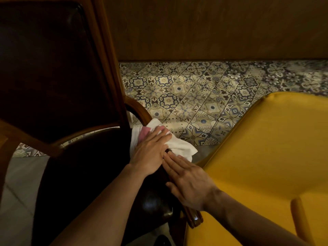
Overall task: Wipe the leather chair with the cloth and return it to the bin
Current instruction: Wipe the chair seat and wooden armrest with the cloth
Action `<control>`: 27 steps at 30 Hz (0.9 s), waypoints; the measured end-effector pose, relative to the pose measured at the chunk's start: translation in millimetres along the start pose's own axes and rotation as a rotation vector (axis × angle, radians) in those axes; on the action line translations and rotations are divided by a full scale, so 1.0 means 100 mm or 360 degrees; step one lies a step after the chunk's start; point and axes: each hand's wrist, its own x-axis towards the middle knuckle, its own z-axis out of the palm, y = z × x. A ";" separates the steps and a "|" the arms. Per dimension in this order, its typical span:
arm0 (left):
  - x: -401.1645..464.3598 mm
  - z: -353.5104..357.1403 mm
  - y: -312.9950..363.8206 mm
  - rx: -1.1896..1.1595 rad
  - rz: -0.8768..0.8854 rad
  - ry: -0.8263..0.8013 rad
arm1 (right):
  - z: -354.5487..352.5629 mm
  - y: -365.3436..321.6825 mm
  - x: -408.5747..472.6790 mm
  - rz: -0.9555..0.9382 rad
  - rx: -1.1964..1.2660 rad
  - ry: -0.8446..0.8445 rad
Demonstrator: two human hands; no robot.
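Patterned floor tiles (195, 96) are lying beyond the leather chair (53, 71). The left hand (150, 150) is pressing flat, fingers extended, on the white cloth (179, 148) at the armrest. The right hand (188, 181) is lying open beside it.

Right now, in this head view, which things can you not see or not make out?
- Bin: not in the frame at all.
- Cloth: its middle is hidden under the left hand.
- Leather chair: seat lost in shadow, back cut by the top and left edges.
- Yellow chair: cut by the right edge.
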 end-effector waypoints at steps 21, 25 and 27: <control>-0.25 -0.23 0.32 -0.0187 -0.0099 -0.0240 | -0.32 -0.16 -0.32 0.0322 0.0318 0.0434; -0.41 -0.33 0.58 -0.0241 -0.0054 -0.0431 | -0.49 -0.26 -0.40 0.0551 0.0254 0.0497; -0.43 -0.46 0.67 -0.0261 -0.0015 -0.0412 | -0.61 -0.30 -0.41 0.0631 0.0185 0.0494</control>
